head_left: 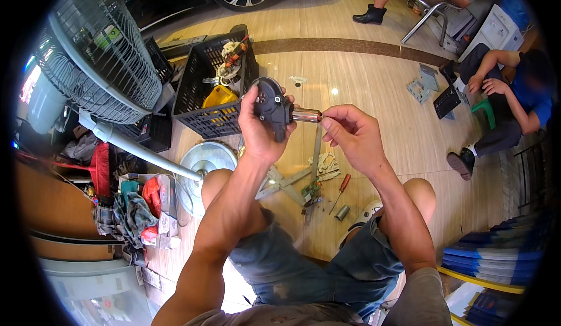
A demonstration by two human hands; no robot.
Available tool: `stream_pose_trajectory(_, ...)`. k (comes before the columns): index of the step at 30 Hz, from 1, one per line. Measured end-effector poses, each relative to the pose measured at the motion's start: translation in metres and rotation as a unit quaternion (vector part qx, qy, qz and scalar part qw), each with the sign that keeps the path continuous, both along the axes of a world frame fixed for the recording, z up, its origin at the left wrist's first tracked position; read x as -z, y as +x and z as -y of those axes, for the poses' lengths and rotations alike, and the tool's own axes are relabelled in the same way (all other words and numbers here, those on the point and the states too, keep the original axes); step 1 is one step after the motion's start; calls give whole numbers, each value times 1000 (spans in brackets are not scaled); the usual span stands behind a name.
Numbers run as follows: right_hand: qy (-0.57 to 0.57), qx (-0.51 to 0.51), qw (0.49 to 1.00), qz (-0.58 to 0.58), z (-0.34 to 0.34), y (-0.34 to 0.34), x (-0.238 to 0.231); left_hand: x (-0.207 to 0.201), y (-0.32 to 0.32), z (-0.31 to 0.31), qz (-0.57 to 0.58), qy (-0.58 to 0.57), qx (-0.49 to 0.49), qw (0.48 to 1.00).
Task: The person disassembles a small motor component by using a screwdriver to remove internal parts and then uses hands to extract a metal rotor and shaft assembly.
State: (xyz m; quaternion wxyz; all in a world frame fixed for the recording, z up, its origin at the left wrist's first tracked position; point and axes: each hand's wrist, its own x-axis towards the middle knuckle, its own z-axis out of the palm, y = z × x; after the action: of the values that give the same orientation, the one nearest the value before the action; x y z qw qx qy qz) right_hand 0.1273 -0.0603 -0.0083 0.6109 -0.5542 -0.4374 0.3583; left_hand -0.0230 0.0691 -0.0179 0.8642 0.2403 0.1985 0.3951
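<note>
My left hand (260, 134) is wrapped round a small electric motor's black gear housing (270, 105), raised above the floor in front of me. From the housing's right side sticks out a shiny cylindrical armature (304, 115) with a reddish end. My right hand (357, 139) pinches the tip of that end between thumb and forefinger; whatever else sits between those fingertips is too small to see. On the floor below lie a red-handled screwdriver (344, 184), a silver metal can (342, 212) and a crossed metal linkage (287, 181) with greenish small parts (311, 190) on it.
A black crate (201, 107) with tools stands beyond my left hand. A grey standing fan (111, 51) tilts at the left, its round base (207, 158) near my knee. Whitish gloves (329, 165) lie on the floor. A seated person (508, 92) works at the right.
</note>
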Motion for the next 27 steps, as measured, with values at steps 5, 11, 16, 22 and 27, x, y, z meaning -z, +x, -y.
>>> stream_pose_trajectory(5,-2,-9,1000,15,-1,2,6,0,1,1,3,6,6,1000)
stream_pose_trajectory(11,-6,4,996,83,1,-3,0,1,1,0,-3,-4,-2,1000)
stream_pose_trajectory(16,-5,13,992,123,0,-5,1,-1,1,0,-1,-10,3,1000)
stream_pose_trajectory(22,-8,11,995,103,-1,-7,0,-2,0,-1,2,-12,6,1000)
stream_pose_trajectory(27,40,33,998,43,-6,-10,4,-1,-1,1,9,-1,7,1000)
